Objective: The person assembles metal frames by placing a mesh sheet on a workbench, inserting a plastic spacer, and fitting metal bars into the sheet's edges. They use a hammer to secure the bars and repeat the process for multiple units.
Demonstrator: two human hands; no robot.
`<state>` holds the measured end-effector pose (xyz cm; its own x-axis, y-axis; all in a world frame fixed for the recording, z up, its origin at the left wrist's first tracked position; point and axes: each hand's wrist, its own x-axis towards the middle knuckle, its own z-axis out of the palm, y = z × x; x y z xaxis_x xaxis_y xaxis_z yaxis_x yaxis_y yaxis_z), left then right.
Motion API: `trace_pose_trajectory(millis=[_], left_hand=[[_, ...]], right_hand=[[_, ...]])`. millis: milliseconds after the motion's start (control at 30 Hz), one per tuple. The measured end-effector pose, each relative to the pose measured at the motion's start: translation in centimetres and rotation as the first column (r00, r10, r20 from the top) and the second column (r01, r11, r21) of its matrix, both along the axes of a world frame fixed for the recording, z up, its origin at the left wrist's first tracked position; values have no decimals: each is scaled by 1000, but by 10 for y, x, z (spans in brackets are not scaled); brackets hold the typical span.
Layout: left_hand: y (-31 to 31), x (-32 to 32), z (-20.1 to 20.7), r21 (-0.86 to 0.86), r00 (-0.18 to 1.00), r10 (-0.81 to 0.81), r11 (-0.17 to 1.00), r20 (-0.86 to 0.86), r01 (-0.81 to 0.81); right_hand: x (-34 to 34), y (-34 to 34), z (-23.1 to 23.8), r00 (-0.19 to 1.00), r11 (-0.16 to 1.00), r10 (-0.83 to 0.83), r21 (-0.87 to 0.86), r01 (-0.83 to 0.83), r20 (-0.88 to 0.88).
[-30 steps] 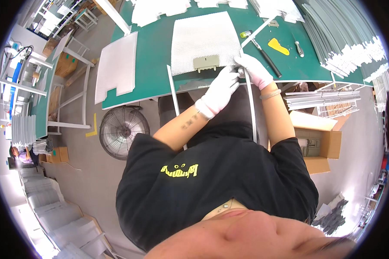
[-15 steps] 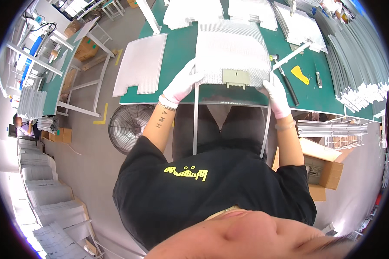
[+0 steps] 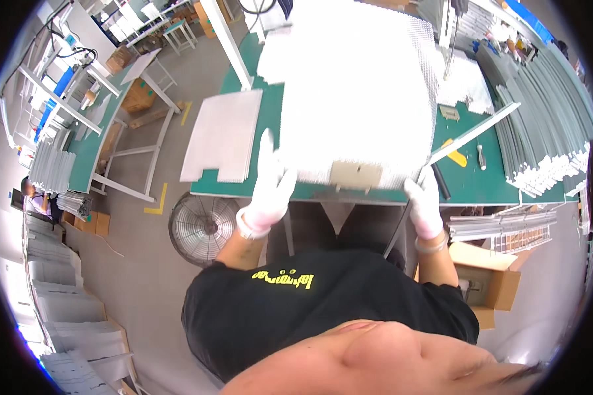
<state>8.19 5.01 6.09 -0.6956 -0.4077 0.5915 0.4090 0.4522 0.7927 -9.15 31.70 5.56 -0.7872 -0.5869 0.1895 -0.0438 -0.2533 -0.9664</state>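
At twelve o'clock, your white panel (image 3: 359, 99) gleams! Your right hand (image 3: 426, 209) grips its five-o'clock corner; your left hand (image 3: 270, 194) is at seven, grip impossible to tell.

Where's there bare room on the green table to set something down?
Table: the best patch lies at the front, between the black handle, screwdriver and grey strips. A narrow one runs between the left sheets and mesh panel. The right end is crowded with strips.
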Motion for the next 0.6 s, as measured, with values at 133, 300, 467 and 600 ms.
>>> trace_pose_trajectory(millis=[133, 300, 467, 600], left_hand=[[-10, 39, -7, 609, 961, -193, 744, -198, 275], [-37, 15, 47, 444, 996, -18, 894, -88, 55], [-60, -56, 86, 296, 985, 64, 955, -159, -15], [-58, -67, 76, 273, 980, 121, 959, -158, -75]], right_hand=[[18, -20, 18, 995, 989, 98, -115, -98, -4], [-23, -45, 45, 927, 987, -156, -19, 159, -341], [-61, -77, 74, 858, 929, -345, -273, 252, -380], [-70, -74, 63, 742, 891, -451, -292, 346, -497]])
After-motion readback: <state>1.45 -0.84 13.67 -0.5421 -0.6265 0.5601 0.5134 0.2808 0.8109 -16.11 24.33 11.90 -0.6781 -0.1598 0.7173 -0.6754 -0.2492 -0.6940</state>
